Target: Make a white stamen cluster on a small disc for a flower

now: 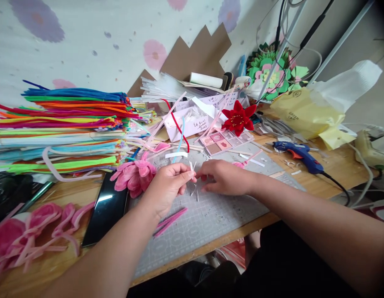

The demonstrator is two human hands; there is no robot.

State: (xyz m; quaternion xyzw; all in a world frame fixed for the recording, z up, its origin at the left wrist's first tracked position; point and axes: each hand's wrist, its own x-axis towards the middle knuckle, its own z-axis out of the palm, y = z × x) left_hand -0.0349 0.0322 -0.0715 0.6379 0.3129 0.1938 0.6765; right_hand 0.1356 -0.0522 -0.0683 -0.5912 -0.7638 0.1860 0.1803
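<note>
1. Left hand (167, 186): fingers curled, thumb and forefinger pinched shut on the white stems (192, 169). The stem tips poke up just past the fingertips.
2. Right hand (224, 178): palm down, fingers bent in, tips closed on the same stems from the other side. The two hands' fingertips are almost touching.
3. Stems: a thin short white bundle held between the two hands, just above the mat (210, 215). A few loose ends hang below the grip. Too small to count the pieces.
4. Mat: grey with a grid, lying on the wooden table (337, 165) at its near edge.
5. Pink strips (170, 220): lying on the mat, just below the left wrist.
6. Pink flower (134, 176): at the mat's left edge, just beside the left hand.
7. Phone (106, 209): dark, lying flat left of the mat, near the pink flower.
8. Pink petals (30, 231): loose loops at the table's near-left corner.
9. Pipe cleaner stack (61, 124): multicolour, back left, against the wall.
10. Red flower (238, 118): behind the hands, at the palette's (224, 140) back edge.
11. Glue gun (299, 155): blue, lying on the table right of the mat, well apart from the hands, cord trailing off to the right.
12. Yellow bag (303, 111): back right, behind the glue gun.
</note>
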